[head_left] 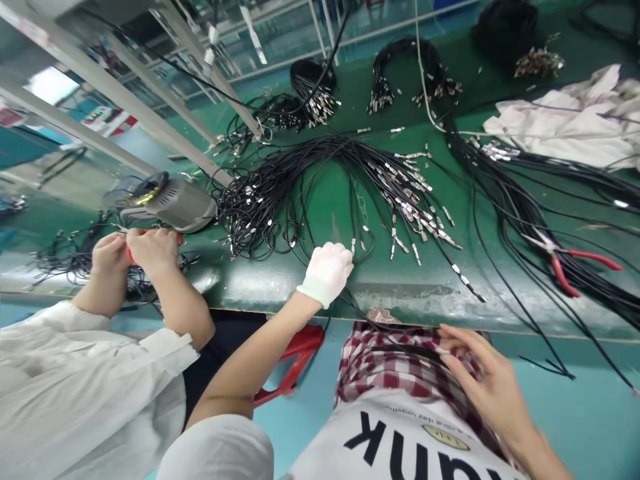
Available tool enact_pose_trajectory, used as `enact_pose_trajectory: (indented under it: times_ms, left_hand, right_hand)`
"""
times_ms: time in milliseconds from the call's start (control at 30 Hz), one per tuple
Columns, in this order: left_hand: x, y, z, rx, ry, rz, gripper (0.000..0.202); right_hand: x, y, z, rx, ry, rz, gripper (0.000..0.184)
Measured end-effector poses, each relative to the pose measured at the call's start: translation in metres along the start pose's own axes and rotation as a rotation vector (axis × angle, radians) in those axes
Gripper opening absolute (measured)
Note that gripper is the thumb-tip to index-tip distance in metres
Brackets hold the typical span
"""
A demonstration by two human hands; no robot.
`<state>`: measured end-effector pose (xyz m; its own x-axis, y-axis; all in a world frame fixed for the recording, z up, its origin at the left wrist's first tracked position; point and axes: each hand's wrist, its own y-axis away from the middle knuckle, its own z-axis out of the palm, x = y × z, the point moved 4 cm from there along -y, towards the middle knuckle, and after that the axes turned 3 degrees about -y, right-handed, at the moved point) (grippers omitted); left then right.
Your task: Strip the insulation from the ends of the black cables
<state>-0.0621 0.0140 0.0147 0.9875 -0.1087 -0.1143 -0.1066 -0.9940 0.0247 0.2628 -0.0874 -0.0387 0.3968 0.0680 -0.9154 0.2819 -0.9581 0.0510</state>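
My left hand [327, 270], in a white glove, is curled into a fist just above the front of the green bench. Black cable shows at its edge and runs down toward my lap; the fingers' inner side is hidden. Over my lap, my bare right hand [483, 380] pinches the end of a black cable [407, 350] between thumb and fingers. Beyond my left hand lies a big bundle of black cables [320, 150] with metal terminals [400, 190] fanned out to the right. A few single cable ends rest close to the glove.
At my left a co-worker's hands [145, 250] hold a red-handled tool beside a grey machine [183, 203]. Red-handled pliers [555, 253] lie on more cables at right. A white cloth [570, 120] sits behind them. A red stool [295, 367] stands below the bench edge.
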Motion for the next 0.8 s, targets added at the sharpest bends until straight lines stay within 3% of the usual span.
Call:
enact_pose_trajectory:
  times_ms: [100, 167, 233, 400, 533, 667, 800]
  left_hand:
    - [0.002, 0.007, -0.032, 0.142, 0.052, -0.001, 0.015]
    - [0.01, 0.012, -0.052, 0.251, 0.085, 0.04, 0.018]
    - [0.023, 0.014, -0.061, 0.281, 0.072, 0.126, 0.02]
    - [0.054, 0.013, -0.038, 0.222, 0.047, 0.28, 0.017]
    - [0.062, 0.018, -0.02, 0.217, 0.095, 0.327, 0.019]
    - [0.057, 0.02, -0.018, 0.197, 0.19, 0.335, 0.023]
    - [0.026, 0.018, -0.025, 0.239, 0.325, 0.208, 0.022]
  right_hand:
    - [-0.014, -0.002, -0.023, 0.12, 0.085, -0.086, 0.031]
    - [-0.022, -0.009, -0.031, 0.146, 0.091, -0.057, 0.027]
    - [-0.03, -0.023, -0.028, 0.105, 0.01, 0.007, 0.032]
    - [-0.048, -0.075, 0.012, -0.09, -0.529, 0.178, 0.06]
    - [-0.058, -0.106, 0.045, -0.116, -0.8, 0.278, 0.062]
    - [-0.053, -0.114, 0.06, -0.09, -0.808, 0.297, 0.034]
    - [-0.035, -0.108, 0.054, -0.102, -0.691, 0.266, 0.034]
